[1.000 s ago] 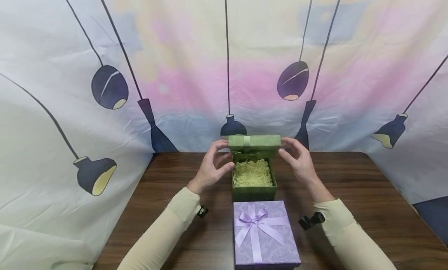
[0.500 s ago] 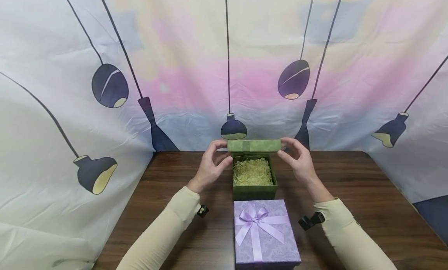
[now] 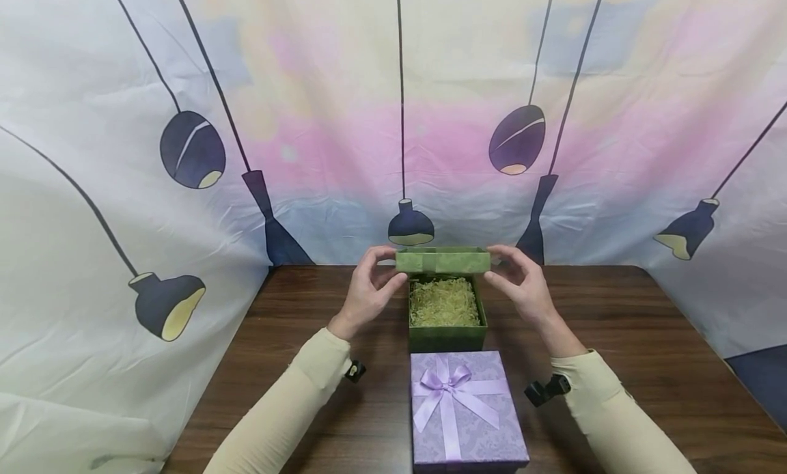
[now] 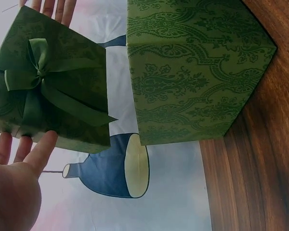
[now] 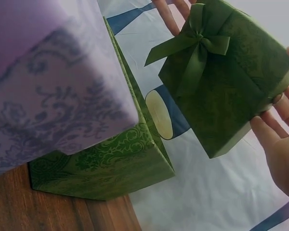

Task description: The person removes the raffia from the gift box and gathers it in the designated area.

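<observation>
My left hand [image 3: 365,289] and right hand [image 3: 525,286] hold a green patterned lid [image 3: 461,261] between them, gripping its left and right ends. It hovers above the back of a green gift box [image 3: 445,339]. In the head view the lid's side wall faces me. Both wrist views show its top face turned downward, with a green ribbon bow [image 4: 41,74] on it. Thumb and fingers press the lid's edges in the wrist views. Pale yellow shredded paper [image 3: 443,303] fills the uncovered box.
A purple gift box [image 3: 486,436] with a lilac bow stands in front of the green one, nearer to me. Both are on a dark wooden table [image 3: 307,303]. A cloth backdrop [image 3: 344,119] printed with lamps hangs behind and beside the table.
The lid has rotated in both hands, so its bow no longer shows in the head view. It has also come down slightly, then shifted a little left. The boxes stay put.
</observation>
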Available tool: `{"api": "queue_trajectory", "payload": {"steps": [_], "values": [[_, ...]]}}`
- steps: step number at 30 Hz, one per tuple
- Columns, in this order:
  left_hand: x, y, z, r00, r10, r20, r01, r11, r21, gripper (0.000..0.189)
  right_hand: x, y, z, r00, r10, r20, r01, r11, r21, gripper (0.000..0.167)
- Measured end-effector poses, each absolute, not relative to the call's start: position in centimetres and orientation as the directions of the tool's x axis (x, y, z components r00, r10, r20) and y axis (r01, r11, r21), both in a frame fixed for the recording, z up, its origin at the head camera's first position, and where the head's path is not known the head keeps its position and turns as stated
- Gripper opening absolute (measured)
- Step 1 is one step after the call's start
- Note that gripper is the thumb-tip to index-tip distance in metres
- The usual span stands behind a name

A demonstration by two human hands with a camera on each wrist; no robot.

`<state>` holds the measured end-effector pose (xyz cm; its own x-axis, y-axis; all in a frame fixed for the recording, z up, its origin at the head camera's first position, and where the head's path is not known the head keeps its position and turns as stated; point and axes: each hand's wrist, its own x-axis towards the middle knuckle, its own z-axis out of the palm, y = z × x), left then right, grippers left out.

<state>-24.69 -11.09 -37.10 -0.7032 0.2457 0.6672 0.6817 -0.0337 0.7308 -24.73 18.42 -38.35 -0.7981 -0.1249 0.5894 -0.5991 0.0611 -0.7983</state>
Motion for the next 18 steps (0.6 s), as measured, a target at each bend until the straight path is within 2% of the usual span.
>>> {"api": "queue_trajectory", "payload": {"steps": [12, 18], "values": [[-24.43, -11.42, -37.01, -0.692, 0.246, 0.679, 0.694, -0.031, 0.719, 0.043, -24.88, 18.26, -38.44, -0.731, -0.188, 0.656, -0.658, -0.061, -0.751, 0.048], [-24.23, -11.44, -37.08, -0.694, 0.254, 0.674, 0.693, -0.019, 0.72, 0.044, -24.64, 18.47, -38.54, -0.726, -0.217, 0.652, -0.657, -0.059, -0.752, 0.05]]}}
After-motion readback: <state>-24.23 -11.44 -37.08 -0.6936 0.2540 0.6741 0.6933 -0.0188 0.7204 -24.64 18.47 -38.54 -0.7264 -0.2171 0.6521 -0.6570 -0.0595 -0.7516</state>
